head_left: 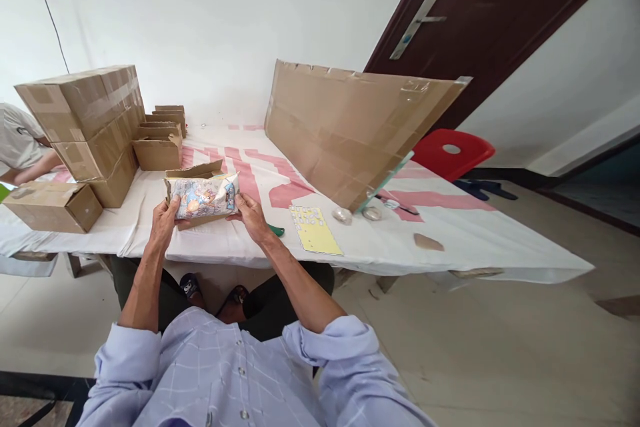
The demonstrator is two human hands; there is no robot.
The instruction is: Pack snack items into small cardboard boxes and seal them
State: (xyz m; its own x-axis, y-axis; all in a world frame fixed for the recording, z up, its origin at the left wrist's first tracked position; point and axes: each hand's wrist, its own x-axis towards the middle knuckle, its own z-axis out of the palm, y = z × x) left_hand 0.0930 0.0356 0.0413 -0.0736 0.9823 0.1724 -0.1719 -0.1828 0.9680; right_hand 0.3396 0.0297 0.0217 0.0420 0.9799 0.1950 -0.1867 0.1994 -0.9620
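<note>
Between my two hands is a white plastic packet [205, 196] with a colourful printed picture, held by its left and right ends. My left hand [166, 217] grips the left end, its thumb on the front. Closed on the right end is my right hand [250, 215], fingers partly behind the packet. An open small cardboard box [195, 170] stands directly behind the packet, its back flap showing above; whether the packet touches it I cannot tell. Near my right hand a green object [276, 231] lies on the table, and beyond it a yellow sticker sheet [320, 235].
Stacked cardboard boxes [97, 117] rise at the left, with open boxes [159, 149] beside them. A large cardboard sheet [345, 127] leans across the white-covered table [250, 250]. Tape rolls [343, 215] lie near its lower edge. A red stool [453, 152] stands behind. Another person's arm [37, 167] is far left.
</note>
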